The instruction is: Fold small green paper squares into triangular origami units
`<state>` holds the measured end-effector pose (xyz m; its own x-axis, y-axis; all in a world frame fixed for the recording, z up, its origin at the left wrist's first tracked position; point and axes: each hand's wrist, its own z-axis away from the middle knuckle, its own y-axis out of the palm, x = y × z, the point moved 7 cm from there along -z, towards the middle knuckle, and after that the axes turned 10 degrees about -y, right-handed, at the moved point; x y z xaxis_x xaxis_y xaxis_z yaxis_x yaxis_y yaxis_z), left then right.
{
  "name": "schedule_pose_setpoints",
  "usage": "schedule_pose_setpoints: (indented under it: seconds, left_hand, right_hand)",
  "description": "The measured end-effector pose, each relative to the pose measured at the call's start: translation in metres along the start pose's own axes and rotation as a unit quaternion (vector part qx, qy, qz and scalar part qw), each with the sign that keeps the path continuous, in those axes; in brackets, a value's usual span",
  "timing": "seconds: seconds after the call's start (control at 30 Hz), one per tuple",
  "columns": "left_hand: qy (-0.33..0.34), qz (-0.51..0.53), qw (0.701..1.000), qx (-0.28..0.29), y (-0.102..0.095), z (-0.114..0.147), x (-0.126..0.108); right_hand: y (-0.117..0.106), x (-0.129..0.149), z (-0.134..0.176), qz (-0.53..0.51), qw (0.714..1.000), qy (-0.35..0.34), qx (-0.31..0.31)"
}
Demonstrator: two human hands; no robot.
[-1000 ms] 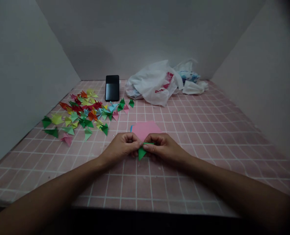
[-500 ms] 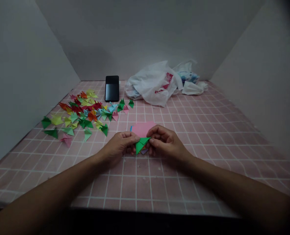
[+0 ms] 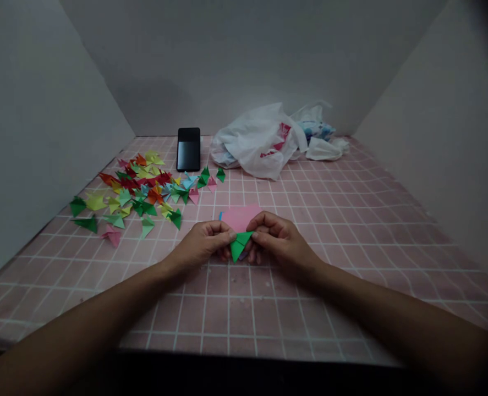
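A small piece of green folded paper (image 3: 240, 246) is stretched between both hands, its point toward me. My left hand (image 3: 209, 240) pinches its left corner between thumb and fingers. At the right corner, the thumb and forefinger of my right hand (image 3: 280, 237) grip the paper. Just behind it lies a stack of coloured paper sheets (image 3: 241, 215), pink on top with a blue edge at the left. The hands and the green paper hide the near part of the stack.
Many folded paper pieces (image 3: 144, 190) in several colours lie scattered at the left. A black phone (image 3: 188, 155) is at the back, beside a white plastic bag (image 3: 256, 140). A smaller bag (image 3: 316, 129) sits behind right. Pale walls enclose the pink checked tablecloth (image 3: 343, 231).
The lower point of the green paper has swung slightly to the right, and its front face now looks more even. Both hands keep nearly the same place and hold.
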<state>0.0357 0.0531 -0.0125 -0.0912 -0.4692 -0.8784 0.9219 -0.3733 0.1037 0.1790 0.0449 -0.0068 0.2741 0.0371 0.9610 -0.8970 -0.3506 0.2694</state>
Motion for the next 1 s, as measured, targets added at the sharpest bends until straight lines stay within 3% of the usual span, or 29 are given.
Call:
schedule_pose_setpoints:
  seconds: [0.23,0.37,0.53,0.77,1.0]
  left_hand:
    - [0.001,-0.026,0.999,-0.019,0.001,0.005,-0.003]
    - [0.009,-0.065,0.998,-0.008,0.007,0.007,-0.005]
    - [-0.008,-0.077,0.997,0.017,0.01,0.006,-0.001]
    - [-0.047,-0.014,0.998,0.051,0.009,0.002,0.005]
    - [-0.056,0.065,0.994,0.064,0.007,0.001,0.006]
  right_hand:
    - [0.0,0.0,0.0,0.05,0.999,0.016,0.007]
    - [0.008,-0.003,0.004,0.111,0.992,0.044,0.044]
    - [0.009,-0.004,0.009,0.115,0.991,0.059,0.046]
    - [0.008,-0.007,0.007,0.07,0.993,0.091,0.022]
    - [-0.01,-0.001,0.002,0.036,0.995,0.065,-0.067]
